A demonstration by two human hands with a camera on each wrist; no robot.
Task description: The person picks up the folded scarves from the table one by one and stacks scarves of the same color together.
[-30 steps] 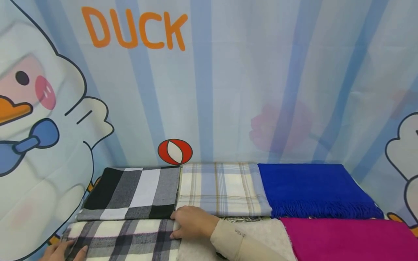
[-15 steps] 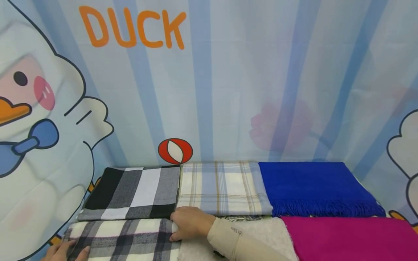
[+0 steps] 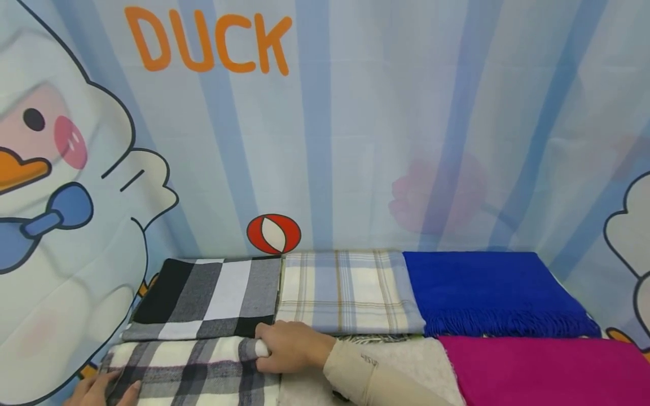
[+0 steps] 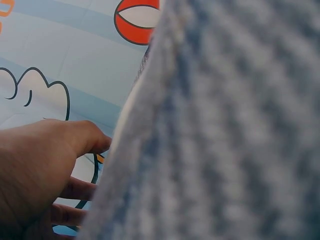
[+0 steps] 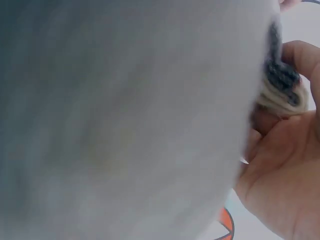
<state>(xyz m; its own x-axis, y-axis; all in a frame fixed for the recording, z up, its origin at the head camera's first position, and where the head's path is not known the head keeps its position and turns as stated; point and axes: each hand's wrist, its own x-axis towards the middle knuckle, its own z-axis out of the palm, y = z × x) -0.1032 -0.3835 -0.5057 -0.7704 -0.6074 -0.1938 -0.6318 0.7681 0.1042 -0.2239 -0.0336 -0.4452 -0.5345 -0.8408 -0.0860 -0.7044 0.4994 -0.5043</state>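
A folded cream, grey and black plaid scarf (image 3: pixel 203 366) lies at the front left in the head view. My right hand (image 3: pixel 291 347) pinches its far right corner, thumb toward me, and the cloth bunches there. In the right wrist view that hand (image 5: pixel 285 170) has a striped roll of the cloth (image 5: pixel 282 92) between thumb and fingers. At the scarf's left edge, my left hand (image 3: pixel 101 389) grips the near part, partly cut off by the frame. Blurred cloth (image 4: pixel 225 125) fills much of the left wrist view and covers the fingertips of the left hand (image 4: pixel 45 170).
Behind lie a folded black-and-white checked scarf (image 3: pixel 203 299), a pale blue and cream plaid scarf (image 3: pixel 350 293) and a fringed blue scarf (image 3: pixel 487 287). A light beige scarf (image 3: pixel 416 361) and a magenta scarf (image 3: pixel 543 369) lie front right. A printed duck curtain (image 3: pixel 355 124) hangs behind.
My right hand has shifted slightly left and now bunches the plaid scarf's corner between thumb and fingers. The left hand has hardly moved.
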